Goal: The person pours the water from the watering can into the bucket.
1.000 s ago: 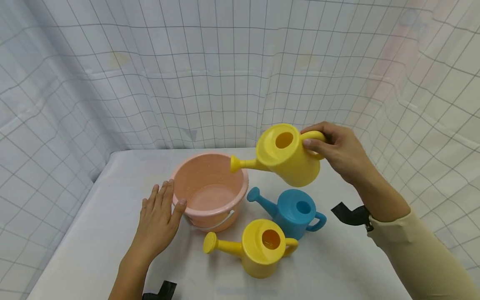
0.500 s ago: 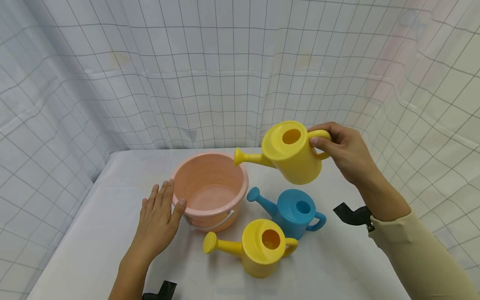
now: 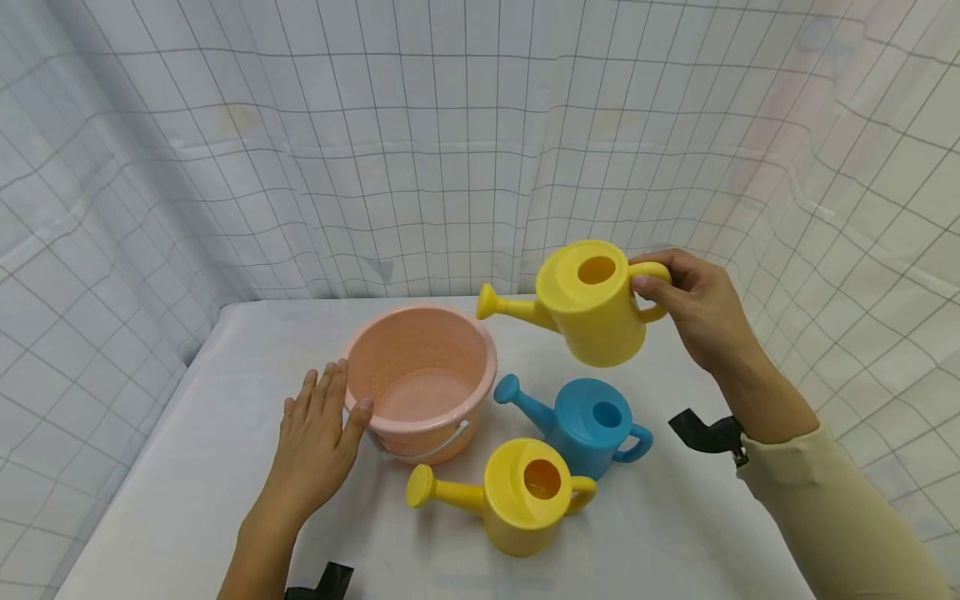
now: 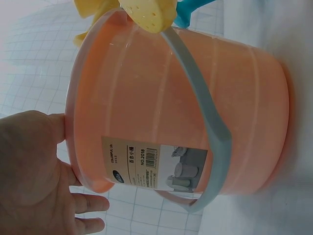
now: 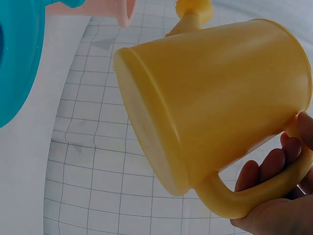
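Observation:
In the head view my right hand (image 3: 701, 312) grips the handle of a yellow watering can (image 3: 592, 304), raised above the table with its spout pointing left. The spout's tip overlaps the right rim of a pink bucket (image 3: 420, 425). In the right wrist view several fingers (image 5: 274, 164) curl through the can's handle. My left hand (image 3: 318, 437) rests against the bucket's left rim, its fingers straight. From the left wrist, the thumb and fingertips show right at the rim of the bucket (image 4: 146, 98), which has a pale handle and a paper label.
A blue watering can (image 3: 588, 421) stands on the white table (image 3: 225, 400), right of the bucket. In front of it is a second yellow watering can (image 3: 521, 508), with liquid showing in its opening. White grid-patterned curtains (image 3: 420, 150) hang behind and at both sides.
My right hand has moved the raised yellow watering can to the right and levelled it, so its spout has drawn back from over the bucket. The left hand and bucket stay put.

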The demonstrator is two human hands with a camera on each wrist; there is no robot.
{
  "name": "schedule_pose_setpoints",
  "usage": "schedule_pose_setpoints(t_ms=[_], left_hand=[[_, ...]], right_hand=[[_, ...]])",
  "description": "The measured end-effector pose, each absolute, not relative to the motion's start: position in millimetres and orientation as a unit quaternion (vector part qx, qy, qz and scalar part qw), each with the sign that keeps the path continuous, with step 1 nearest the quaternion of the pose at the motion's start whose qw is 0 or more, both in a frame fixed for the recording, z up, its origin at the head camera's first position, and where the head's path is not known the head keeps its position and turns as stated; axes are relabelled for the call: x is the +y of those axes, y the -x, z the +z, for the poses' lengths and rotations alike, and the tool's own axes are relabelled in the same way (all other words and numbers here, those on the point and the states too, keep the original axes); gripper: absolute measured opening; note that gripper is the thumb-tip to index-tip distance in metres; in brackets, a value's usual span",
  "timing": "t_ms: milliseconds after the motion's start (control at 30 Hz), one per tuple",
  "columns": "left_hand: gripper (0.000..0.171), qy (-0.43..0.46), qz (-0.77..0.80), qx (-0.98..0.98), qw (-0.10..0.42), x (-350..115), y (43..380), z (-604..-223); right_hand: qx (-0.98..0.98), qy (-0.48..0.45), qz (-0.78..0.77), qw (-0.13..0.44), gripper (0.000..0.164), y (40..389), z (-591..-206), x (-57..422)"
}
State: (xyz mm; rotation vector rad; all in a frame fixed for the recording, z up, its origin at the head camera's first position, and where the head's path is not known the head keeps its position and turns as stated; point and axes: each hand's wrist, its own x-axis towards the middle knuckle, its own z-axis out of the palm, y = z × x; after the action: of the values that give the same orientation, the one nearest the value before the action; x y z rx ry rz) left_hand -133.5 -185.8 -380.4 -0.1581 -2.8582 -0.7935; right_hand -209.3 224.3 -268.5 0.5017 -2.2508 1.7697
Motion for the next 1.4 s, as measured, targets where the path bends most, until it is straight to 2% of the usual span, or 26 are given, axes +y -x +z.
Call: schedule_pose_setpoints(t_ms=[533,1400], left_hand=[[0.067,0.053,-0.274,-0.956,0.087,-186.0,133.0,-381.0],[0.067,0.052,-0.274,-0.956,0.090,-184.8,131.7,-381.4]], right_hand=[[-0.707,-0.155,0.680,0.122,0.018,219.0,-290.9,233.0],[-0.686,-0.105,0.709,0.126,0.019,229.8,-335.7,238.9]])
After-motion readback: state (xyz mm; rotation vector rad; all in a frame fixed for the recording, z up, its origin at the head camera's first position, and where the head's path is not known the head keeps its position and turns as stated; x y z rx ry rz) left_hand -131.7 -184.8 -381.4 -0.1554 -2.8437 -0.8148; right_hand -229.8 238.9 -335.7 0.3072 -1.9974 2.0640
